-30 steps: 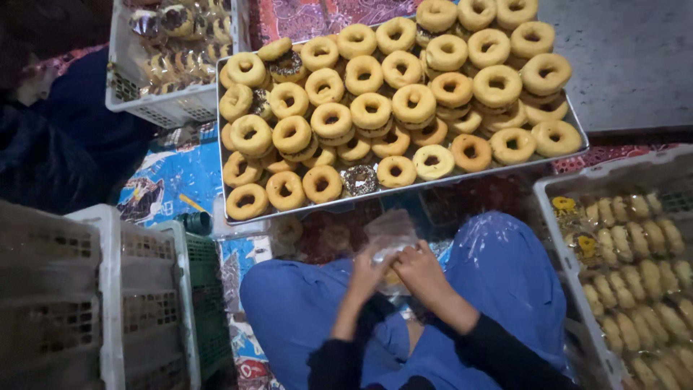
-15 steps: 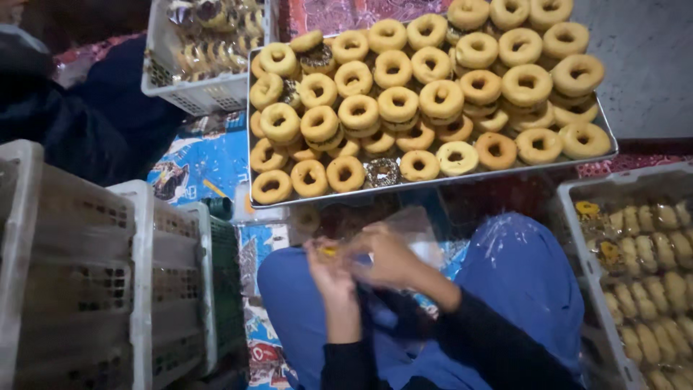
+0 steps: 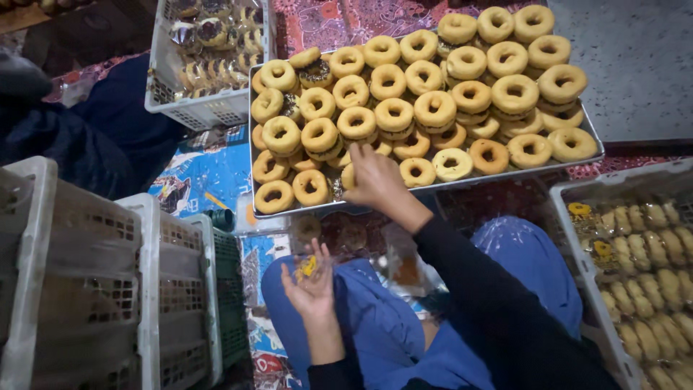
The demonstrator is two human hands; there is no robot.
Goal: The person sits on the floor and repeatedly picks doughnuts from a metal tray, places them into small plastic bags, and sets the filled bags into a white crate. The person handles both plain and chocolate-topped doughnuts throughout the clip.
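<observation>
Left of the tray [image 3: 433, 189]: stacked empty crates [image 3: 94, 289]. Below its near rim: left hand [image 3: 312, 285], palm up, grip spread under a clear bag [image 3: 309, 269], mouth readied open. At the rim: right hand [image 3: 375, 177], grip closed on a ring pastry [image 3: 351, 175] of the front row. Right of the tray: crate of bagged pastries [image 3: 642, 260]. Little free room between rim and lap.

Dim, warm overhead light; doughnuts [image 3: 426, 108] brightest; corners fall dark; slight blur; edges bend outward
</observation>
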